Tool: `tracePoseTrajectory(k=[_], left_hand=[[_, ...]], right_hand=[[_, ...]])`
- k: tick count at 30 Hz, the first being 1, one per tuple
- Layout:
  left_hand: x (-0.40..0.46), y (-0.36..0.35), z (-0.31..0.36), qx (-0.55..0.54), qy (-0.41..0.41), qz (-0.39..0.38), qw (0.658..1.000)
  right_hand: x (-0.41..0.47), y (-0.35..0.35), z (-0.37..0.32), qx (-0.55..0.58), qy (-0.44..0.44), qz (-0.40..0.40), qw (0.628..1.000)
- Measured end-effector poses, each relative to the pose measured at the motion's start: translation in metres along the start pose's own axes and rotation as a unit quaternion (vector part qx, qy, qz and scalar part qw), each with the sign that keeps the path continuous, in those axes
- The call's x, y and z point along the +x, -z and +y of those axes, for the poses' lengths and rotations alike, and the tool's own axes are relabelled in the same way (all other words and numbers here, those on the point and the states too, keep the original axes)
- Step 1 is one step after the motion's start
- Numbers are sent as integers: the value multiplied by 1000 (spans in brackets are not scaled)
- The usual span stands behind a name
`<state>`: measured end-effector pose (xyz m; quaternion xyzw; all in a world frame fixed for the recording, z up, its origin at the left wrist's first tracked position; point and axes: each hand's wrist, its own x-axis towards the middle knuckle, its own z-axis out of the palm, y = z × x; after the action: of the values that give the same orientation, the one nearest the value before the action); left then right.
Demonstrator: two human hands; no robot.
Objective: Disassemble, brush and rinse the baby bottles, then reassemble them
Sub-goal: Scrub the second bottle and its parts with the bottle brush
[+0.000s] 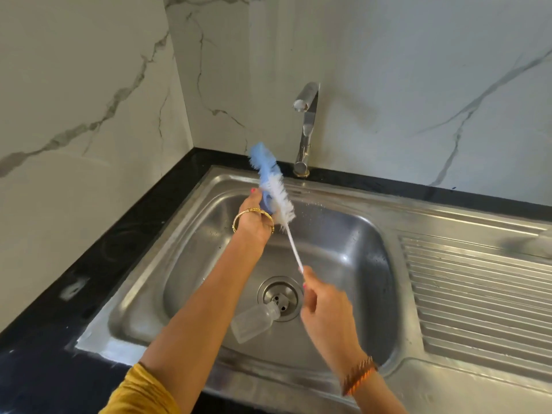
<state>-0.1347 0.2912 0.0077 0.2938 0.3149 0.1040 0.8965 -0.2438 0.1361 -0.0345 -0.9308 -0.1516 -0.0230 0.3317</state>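
My right hand (pixel 324 306) grips the thin white handle of a bottle brush (pixel 273 186), whose blue and white bristle head points up and away over the sink basin. My left hand (pixel 254 215) is raised beside the bristles and holds a small blue part (pixel 266 202) against them; what part it is cannot be told. A clear baby bottle (pixel 254 322) without its top lies on its side at the basin bottom, its neck over the drain (pixel 280 297).
The steel sink (pixel 352 234) has a ribbed drainboard (pixel 478 294) on the right. A chrome tap (pixel 306 127) stands behind the basin with no water running. Black countertop (pixel 98 264) borders the left; marble walls meet in the corner.
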Motion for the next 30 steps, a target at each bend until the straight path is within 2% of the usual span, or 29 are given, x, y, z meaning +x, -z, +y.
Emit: tracePoseTrajectory(k=[3,7,13,16,20,24,27,30], left_hand=[[1,4,-2,6,-5,8,1000],[-12,0,-11,60,-10,-10,998],[-5,3,4,29,-24,-7,999],[-11,4,2,19,-29,-9,999],[-23,-5,-11,49,-42,-14,998],[-14,-1,0,75,-65,-6,995],[-8,7,0,80,-57,14,995],[-17,11,-21,74,-15,-24,997]], right_hand=[[-15,0,-1,6,-1,-7,1000],[16,18,-3,-5,-27,-7,1000],[-17,8,-7,6,23,-7,1000],[-1,10,-4,-20,10,15,1000],[32,16,-10,-18,-23,20,999],[10,4,-4,-6,2,2,1000],[-10,-2,-1,32,5,9,999],[9,3,-7,37,-6,25,999]])
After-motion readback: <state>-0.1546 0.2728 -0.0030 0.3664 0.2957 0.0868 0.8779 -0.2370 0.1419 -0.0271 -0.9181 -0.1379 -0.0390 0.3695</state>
